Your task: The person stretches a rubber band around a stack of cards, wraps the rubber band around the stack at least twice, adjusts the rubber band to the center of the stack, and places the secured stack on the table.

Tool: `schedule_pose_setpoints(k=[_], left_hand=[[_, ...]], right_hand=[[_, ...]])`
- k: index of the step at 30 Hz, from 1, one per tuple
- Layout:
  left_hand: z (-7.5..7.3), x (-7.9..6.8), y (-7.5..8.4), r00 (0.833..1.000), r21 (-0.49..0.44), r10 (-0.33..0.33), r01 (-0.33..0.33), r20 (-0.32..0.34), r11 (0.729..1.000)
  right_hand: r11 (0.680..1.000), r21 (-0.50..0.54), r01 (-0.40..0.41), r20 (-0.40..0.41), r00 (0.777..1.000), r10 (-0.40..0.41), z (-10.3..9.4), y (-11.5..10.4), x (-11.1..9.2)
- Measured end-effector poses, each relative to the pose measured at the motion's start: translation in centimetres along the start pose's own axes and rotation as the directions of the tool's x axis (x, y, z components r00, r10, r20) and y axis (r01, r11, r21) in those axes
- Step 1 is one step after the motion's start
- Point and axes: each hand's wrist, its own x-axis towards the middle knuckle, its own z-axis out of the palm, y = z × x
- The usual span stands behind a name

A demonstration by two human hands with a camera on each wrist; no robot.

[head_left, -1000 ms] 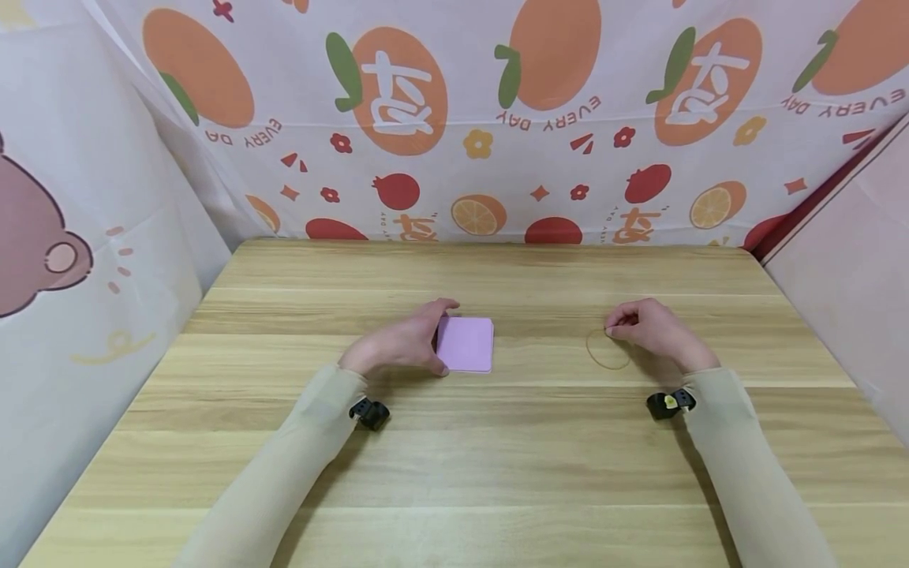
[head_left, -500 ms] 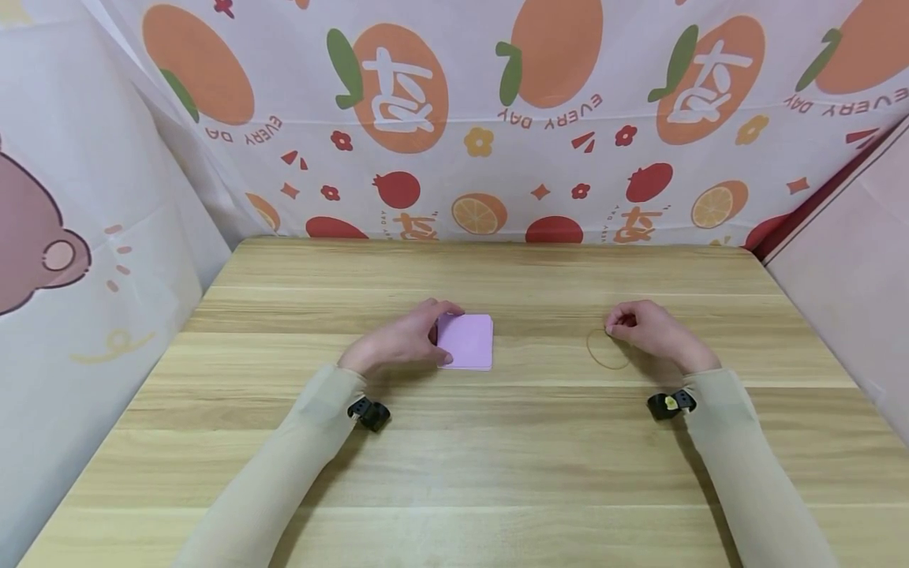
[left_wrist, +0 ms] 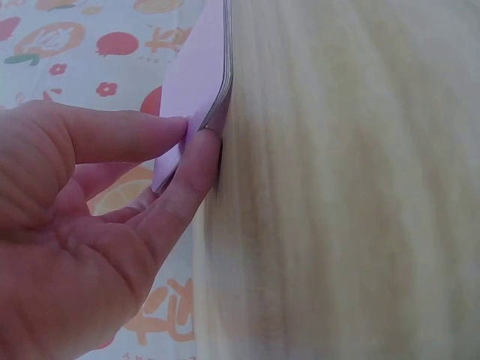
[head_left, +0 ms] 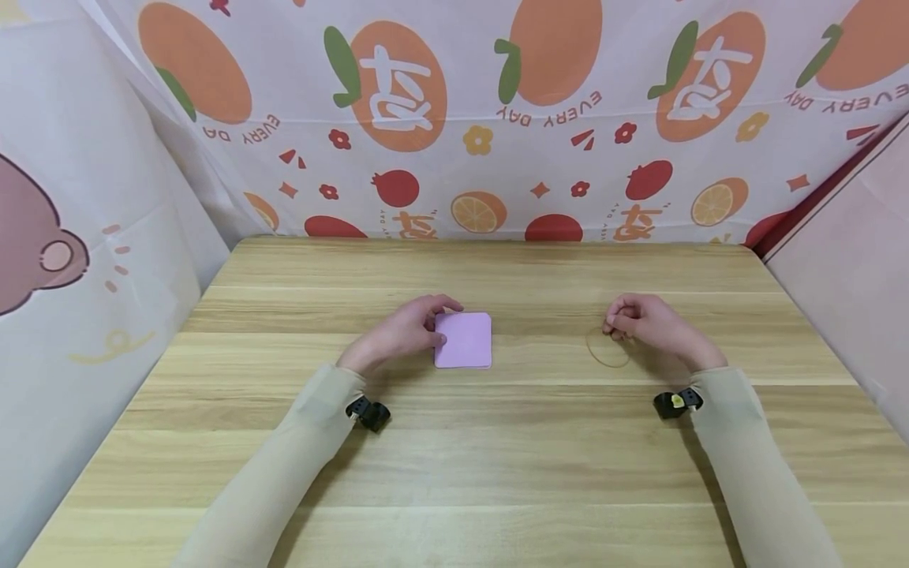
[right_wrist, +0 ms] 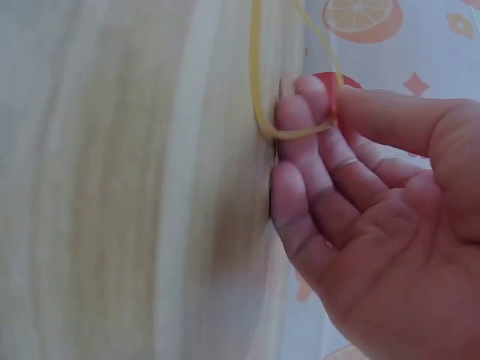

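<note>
A thin stack of square purple cards (head_left: 465, 341) with rounded corners is near the middle of the wooden table. My left hand (head_left: 406, 327) pinches its left edge, thumb on top and fingers beneath; the left wrist view shows the card stack (left_wrist: 201, 82) tilted up between them. Farther right, my right hand (head_left: 649, 325) pinches a yellow rubber band (head_left: 605, 364) between thumb and index finger. In the right wrist view the rubber band (right_wrist: 256, 75) hangs in an open loop from the fingertips, and the other fingers are loosely bent close to the tabletop.
The wooden table (head_left: 497, 465) runs back to a fruit-printed cloth (head_left: 525, 166). Another cloth (head_left: 128, 205) hangs at the left, and a pale panel (head_left: 852, 229) stands at the right. Each wrist wears a small black camera (head_left: 369, 413).
My left hand has shifted its thumb from the near corner onto the top of the cards and now pinches their left edge. The right hand has turned slightly, still holding the rubber band.
</note>
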Motion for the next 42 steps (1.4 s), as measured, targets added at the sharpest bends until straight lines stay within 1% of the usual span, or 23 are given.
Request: schedule_pose_setpoints(k=[2, 4, 7, 10, 12, 13, 15, 17, 19, 22, 24, 25, 28, 33, 39, 42], left_hand=[[0.02, -0.01, -0.03, 1.0, -0.025, -0.003, 0.003, 0.004, 1.0], [0.01, -0.05, -0.05, 1.0, -0.047, -0.003, 0.004, 0.012, 0.999], [0.05, -0.15, -0.02, 1.0, -0.072, -0.003, 0.005, 0.027, 0.997], [0.1, -0.22, 0.06, 0.999, -0.086, -0.002, 0.005, 0.033, 0.996], [0.1, -0.22, 0.12, 0.999, -0.092, 0.002, 0.001, 0.034, 0.996], [0.1, -0.21, 0.15, 0.999, -0.098, -0.004, 0.007, 0.032, 0.995], [0.13, -0.08, 0.11, 1.0, -0.12, -0.023, 0.025, 0.017, 0.992], [0.18, 0.1, 0.01, 0.999, -0.175, -0.053, 0.053, 0.005, 0.983], [0.22, 0.27, -0.11, 0.995, -0.246, -0.097, 0.091, -0.011, 0.965], [0.23, 0.47, -0.25, 0.988, -0.347, -0.156, 0.139, -0.02, 0.928], [0.2, 0.55, -0.26, 0.982, -0.376, -0.185, 0.162, -0.027, 0.912], [0.19, 0.59, -0.27, 0.981, -0.381, -0.194, 0.169, -0.029, 0.909], [0.16, 0.65, -0.23, 0.977, -0.378, -0.209, 0.18, -0.037, 0.908], [0.22, 0.59, -0.21, 0.978, -0.382, -0.205, 0.18, -0.026, 0.907], [0.29, 0.42, -0.2, 0.982, -0.418, -0.19, 0.17, -0.008, 0.892], [0.25, 0.24, -0.16, 0.986, -0.41, -0.165, 0.148, -0.006, 0.9]], right_hand=[[0.996, 0.093, -0.014, 0.018, 1.0, 0.013, -0.12, -0.08, -0.09], [0.982, 0.188, -0.03, 0.041, 0.999, 0.022, -0.22, -0.15, -0.23], [0.939, 0.339, -0.053, 0.082, 0.996, 0.027, -0.36, -0.12, -0.42], [0.881, 0.467, -0.082, 0.117, 0.993, 0.03, -0.51, 0.02, -0.5], [0.845, 0.528, -0.091, 0.137, 0.99, 0.021, -0.63, 0.14, -0.5], [0.826, 0.556, -0.097, 0.141, 0.99, 0.021, -0.69, 0.21, -0.47], [0.798, 0.595, -0.096, 0.148, 0.989, 0.008, -0.78, 0.27, -0.43], [0.772, 0.628, -0.097, 0.152, 0.988, 0.0, -0.81, 0.27, -0.37], [0.757, 0.646, -0.102, 0.143, 0.99, 0.012, -0.74, 0.19, -0.3], [0.749, 0.651, -0.122, 0.128, 0.991, 0.05, -0.53, -0.01, -0.23], [0.758, 0.64, -0.126, 0.112, 0.991, 0.071, -0.39, -0.08, -0.18], [0.762, 0.636, -0.126, 0.105, 0.992, 0.076, -0.32, -0.11, -0.18], [0.774, 0.623, -0.108, 0.095, 0.994, 0.061, -0.2, -0.12, -0.18], [0.783, 0.617, -0.086, 0.11, 0.994, 0.023, -0.09, -0.11, -0.21], [0.773, 0.63, -0.076, 0.116, 0.993, 0.003, 0.09, -0.2, -0.19], [0.765, 0.639, -0.078, 0.11, 0.994, 0.01, 0.14, -0.33, -0.23]])
